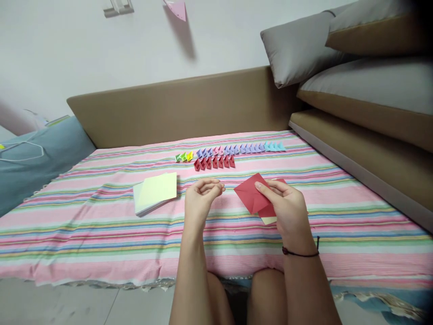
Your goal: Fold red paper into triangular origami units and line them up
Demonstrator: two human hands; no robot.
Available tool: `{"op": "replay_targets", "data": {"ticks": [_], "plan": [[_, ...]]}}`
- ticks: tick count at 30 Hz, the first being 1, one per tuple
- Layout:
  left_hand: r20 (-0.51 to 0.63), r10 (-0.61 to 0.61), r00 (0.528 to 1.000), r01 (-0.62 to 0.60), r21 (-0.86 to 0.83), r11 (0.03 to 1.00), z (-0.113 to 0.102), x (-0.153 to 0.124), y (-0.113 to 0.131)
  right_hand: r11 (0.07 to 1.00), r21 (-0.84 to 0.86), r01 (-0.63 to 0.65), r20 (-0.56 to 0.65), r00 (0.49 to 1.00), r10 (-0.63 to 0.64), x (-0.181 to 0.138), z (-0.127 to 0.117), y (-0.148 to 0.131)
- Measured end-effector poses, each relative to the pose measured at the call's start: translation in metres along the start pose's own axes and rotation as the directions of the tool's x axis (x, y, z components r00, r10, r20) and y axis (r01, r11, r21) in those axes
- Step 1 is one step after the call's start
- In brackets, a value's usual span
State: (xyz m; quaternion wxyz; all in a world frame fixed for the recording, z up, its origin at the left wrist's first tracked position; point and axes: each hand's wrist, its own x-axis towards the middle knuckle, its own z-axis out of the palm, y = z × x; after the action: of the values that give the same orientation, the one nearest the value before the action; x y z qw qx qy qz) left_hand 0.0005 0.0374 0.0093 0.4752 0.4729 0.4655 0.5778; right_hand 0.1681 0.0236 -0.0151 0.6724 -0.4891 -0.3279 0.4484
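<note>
My right hand [287,210] holds a folded red paper sheet [252,193] above a striped cloth, fingers pinched on its right edge. Under it lies a small stack of red and pale sheets [269,219]. My left hand [201,196] hovers just left of the red paper, fingers curled loosely, with nothing visible in it. Beyond the hands lie rows of small folded paper pieces: red ones [214,163], green and yellow ones [184,156], purple and blue ones [241,148].
A stack of pale yellow paper [155,193] lies left of my left hand. The striped cloth [101,234] covers a low bed with a brown backrest [176,108]. Grey and brown cushions [365,85] are piled at right. A blue pillow [37,158] lies at far left.
</note>
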Motion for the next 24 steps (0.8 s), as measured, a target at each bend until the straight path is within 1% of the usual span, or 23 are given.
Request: {"op": "replay_targets", "data": {"ticks": [1,3,4,6,8,10,13,15,16,19,20,22,24], "plan": [[0.016,-0.017,1.0,0.017,-0.01,1.0,0.002,-0.001,0.0,1.0,-0.004,0.004,0.009,1.0,-0.004,0.0,0.0,0.0],[0.105,-0.043,0.993,0.042,0.015,0.999,0.008,-0.003,-0.001,1.0,-0.007,0.009,0.037,0.999,-0.008,-0.002,0.002,-0.001],[0.15,-0.045,0.988,0.04,0.038,0.998,0.011,-0.004,-0.002,1.0,-0.005,0.01,0.057,0.998,-0.01,-0.002,0.004,-0.001],[0.18,-0.029,0.983,0.016,0.075,0.997,0.016,-0.005,-0.004,1.0,0.001,0.01,0.093,0.996,-0.01,-0.003,0.006,-0.001],[0.17,-0.022,0.985,0.004,0.103,0.995,0.015,-0.004,-0.006,1.0,-0.005,0.013,0.097,0.995,-0.012,-0.003,0.005,-0.001],[0.145,-0.019,0.989,0.001,0.129,0.992,0.009,-0.002,-0.005,1.0,-0.015,0.017,0.071,0.997,-0.016,-0.001,0.002,-0.002],[0.034,0.041,0.999,-0.046,0.154,0.987,-0.001,0.0,-0.003,1.0,-0.015,0.018,0.041,0.999,-0.017,0.001,-0.004,-0.002],[-0.01,0.081,0.997,-0.079,0.143,0.987,-0.001,0.0,-0.002,1.0,-0.023,0.016,0.063,0.998,-0.015,0.002,-0.005,-0.002],[0.011,0.081,0.997,-0.082,0.132,0.988,0.001,-0.001,-0.002,0.999,-0.034,0.023,0.085,0.996,-0.02,0.001,-0.004,-0.002],[0.182,0.028,0.983,-0.051,0.122,0.991,0.013,-0.005,-0.004,0.995,-0.065,0.071,0.171,0.983,-0.059,-0.001,0.003,-0.001],[0.215,0.022,0.976,-0.05,0.129,0.99,0.017,-0.006,-0.004,0.994,-0.072,0.086,0.194,0.978,-0.071,-0.002,0.005,-0.001],[0.222,0.035,0.974,-0.067,0.138,0.988,0.023,-0.008,-0.006,0.991,-0.097,0.087,0.231,0.971,-0.062,-0.004,0.007,-0.001],[0.181,0.058,0.982,-0.083,0.137,0.987,0.024,-0.008,-0.006,0.987,-0.143,0.067,0.255,0.967,-0.029,-0.005,0.007,-0.002]]}}
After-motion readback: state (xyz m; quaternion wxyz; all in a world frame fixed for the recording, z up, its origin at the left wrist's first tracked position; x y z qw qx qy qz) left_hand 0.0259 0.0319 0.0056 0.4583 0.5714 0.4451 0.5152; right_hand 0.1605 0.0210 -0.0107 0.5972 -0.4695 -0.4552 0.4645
